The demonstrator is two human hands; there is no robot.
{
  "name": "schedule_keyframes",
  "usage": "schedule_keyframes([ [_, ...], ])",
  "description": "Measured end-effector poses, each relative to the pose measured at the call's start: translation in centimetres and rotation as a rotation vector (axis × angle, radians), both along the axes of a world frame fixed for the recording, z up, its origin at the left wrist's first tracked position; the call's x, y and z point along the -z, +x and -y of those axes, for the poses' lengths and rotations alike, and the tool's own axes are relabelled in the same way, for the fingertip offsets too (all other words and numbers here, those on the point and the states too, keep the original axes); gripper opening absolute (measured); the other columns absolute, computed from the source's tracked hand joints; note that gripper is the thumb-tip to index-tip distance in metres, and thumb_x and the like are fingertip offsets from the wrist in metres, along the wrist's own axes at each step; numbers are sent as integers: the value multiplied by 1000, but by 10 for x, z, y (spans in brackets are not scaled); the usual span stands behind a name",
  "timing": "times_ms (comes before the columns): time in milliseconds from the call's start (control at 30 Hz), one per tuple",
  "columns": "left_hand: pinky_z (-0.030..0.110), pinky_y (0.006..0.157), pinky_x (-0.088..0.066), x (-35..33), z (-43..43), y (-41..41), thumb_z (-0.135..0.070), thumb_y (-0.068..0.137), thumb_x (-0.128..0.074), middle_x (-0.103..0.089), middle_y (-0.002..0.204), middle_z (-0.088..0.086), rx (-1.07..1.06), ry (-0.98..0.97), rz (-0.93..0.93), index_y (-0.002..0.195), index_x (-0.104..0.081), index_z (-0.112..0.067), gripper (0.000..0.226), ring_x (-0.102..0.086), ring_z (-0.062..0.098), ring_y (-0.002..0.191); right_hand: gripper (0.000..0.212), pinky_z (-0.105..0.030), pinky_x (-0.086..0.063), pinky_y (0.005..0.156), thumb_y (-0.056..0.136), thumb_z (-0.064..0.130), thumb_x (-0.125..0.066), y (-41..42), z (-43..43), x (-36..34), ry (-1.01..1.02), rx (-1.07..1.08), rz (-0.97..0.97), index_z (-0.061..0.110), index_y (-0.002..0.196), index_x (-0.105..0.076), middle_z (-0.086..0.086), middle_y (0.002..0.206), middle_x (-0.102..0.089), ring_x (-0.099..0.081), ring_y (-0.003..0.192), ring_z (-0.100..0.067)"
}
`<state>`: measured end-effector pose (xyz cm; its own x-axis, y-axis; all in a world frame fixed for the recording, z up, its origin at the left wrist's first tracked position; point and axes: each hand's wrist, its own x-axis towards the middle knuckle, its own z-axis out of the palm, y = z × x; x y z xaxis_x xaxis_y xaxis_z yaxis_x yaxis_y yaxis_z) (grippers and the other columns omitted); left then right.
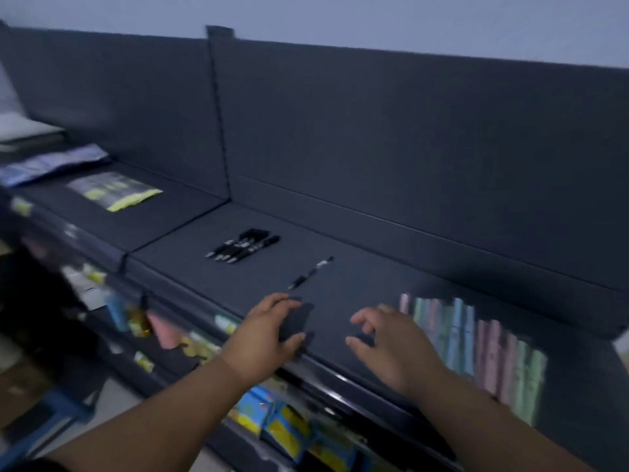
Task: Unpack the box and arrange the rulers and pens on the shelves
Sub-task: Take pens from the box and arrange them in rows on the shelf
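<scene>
On the dark top shelf (357,277), a small bunch of black pens (243,245) lies side by side near the middle. A single black pen (310,272) lies apart, just right of them and closer to me. A blurred row of pastel sticks (476,349), either rulers or pens, lies at the right. My left hand (265,335) rests at the shelf's front edge, its fingers curled around a dark patch that could be an object or a shadow. My right hand (391,342) hovers beside it, fingers spread and holding nothing. No box is in view.
A yellow-edged packet (115,192) and a bluish packet (54,165) lie on the shelf section to the left. Lower shelves hold blue and yellow packs (272,420) and small bottles (136,318). A tall dark back panel (374,131) rises behind the shelf.
</scene>
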<state>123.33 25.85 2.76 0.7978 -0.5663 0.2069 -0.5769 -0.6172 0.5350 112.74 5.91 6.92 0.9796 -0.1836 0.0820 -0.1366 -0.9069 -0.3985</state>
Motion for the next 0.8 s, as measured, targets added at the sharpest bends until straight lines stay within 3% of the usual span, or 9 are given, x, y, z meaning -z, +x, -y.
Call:
schedule_keyframes([
  [200, 25, 106, -33, 9, -208, 27, -37, 77, -73, -43, 136, 4, -332, 188, -109, 137, -45, -16, 69, -49, 23, 123, 46, -26, -44, 94, 86, 45, -62, 69, -159, 21, -12, -174, -97, 29, 128, -53, 5, 124, -54, -54, 114, -14],
  [433, 29, 99, -42, 36, -457, 3, -51, 81, -64, -42, 138, 1, -743, 318, -279, 139, -38, -23, 69, -48, 22, 123, 56, -25, -39, 99, 84, 52, -61, 139, -364, 61, -63, -376, -278, 27, 133, -50, 1, 130, -56, -52, 122, -18],
  [800, 30, 101, -43, 67, -631, 8, -46, 86, -61, -36, 147, -3, -1084, 283, -416, 144, -32, -25, 68, -44, 16, 127, 56, -30, -43, 101, 87, 51, -57, 245, -551, 105, -96, -593, -411, 27, 137, -46, 1, 133, -51, -51, 122, -17],
])
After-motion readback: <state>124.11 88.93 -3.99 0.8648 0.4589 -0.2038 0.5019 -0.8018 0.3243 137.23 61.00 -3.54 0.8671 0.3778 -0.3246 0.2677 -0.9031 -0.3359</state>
